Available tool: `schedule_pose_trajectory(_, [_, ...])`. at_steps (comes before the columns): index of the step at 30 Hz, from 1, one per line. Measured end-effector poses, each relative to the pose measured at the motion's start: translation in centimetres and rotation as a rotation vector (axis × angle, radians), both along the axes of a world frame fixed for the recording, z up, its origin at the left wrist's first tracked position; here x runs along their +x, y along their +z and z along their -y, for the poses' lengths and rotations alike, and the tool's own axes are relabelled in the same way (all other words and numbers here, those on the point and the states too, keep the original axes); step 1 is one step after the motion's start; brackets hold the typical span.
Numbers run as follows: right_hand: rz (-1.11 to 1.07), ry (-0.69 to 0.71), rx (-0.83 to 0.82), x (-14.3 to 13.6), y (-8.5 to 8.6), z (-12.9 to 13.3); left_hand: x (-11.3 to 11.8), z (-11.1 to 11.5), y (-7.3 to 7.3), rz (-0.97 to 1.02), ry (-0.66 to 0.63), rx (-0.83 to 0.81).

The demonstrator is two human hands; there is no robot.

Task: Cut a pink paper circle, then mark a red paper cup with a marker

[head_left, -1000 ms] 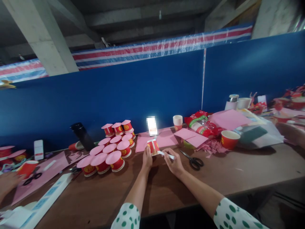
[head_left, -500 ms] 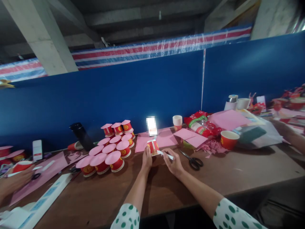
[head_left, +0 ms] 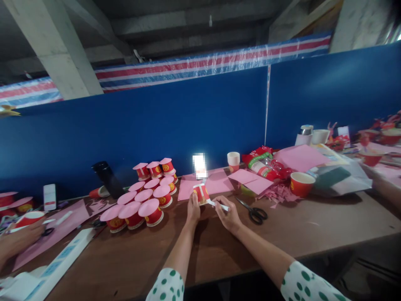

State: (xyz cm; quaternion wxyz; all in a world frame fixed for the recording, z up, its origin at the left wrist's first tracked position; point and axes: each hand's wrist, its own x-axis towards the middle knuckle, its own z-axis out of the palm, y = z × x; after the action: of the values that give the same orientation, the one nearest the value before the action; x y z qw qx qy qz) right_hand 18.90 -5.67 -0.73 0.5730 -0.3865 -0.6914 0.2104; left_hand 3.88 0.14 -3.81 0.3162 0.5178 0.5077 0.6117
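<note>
My left hand (head_left: 194, 209) is closed around the side of a red paper cup (head_left: 198, 194) with a pale vertical band, held just above the table. A slim white pen-shaped tube (head_left: 223, 206) is pinched in my right hand (head_left: 228, 214), its narrow tip at the cup's lower right edge. Whether the tip touches the cup I cannot tell. Pink paper sheets (head_left: 221, 180) lie behind the cup, and black-handled scissors (head_left: 257, 215) rest to the right of my right hand.
Several red cups topped with pink discs (head_left: 149, 207) stand at left, beside a black bottle (head_left: 107, 179). A white power strip (head_left: 62, 260) lies front left. At right are pink paper scraps (head_left: 280, 193), a red cup (head_left: 301, 184) and plastic bags (head_left: 344, 175). Other people's hands work on both sides.
The tube's tip has shifted slightly right and down along the cup's edge, and the cup has turned a little. At far right, another person's hand has moved, and a red cup shows there.
</note>
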Motion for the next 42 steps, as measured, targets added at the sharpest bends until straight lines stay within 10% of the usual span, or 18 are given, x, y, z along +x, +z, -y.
schedule_pose_trajectory(42, [0.001,0.061,-0.02,-0.07,-0.05,0.02,-0.03,0.13,0.05,-0.044,-0.013,-0.027])
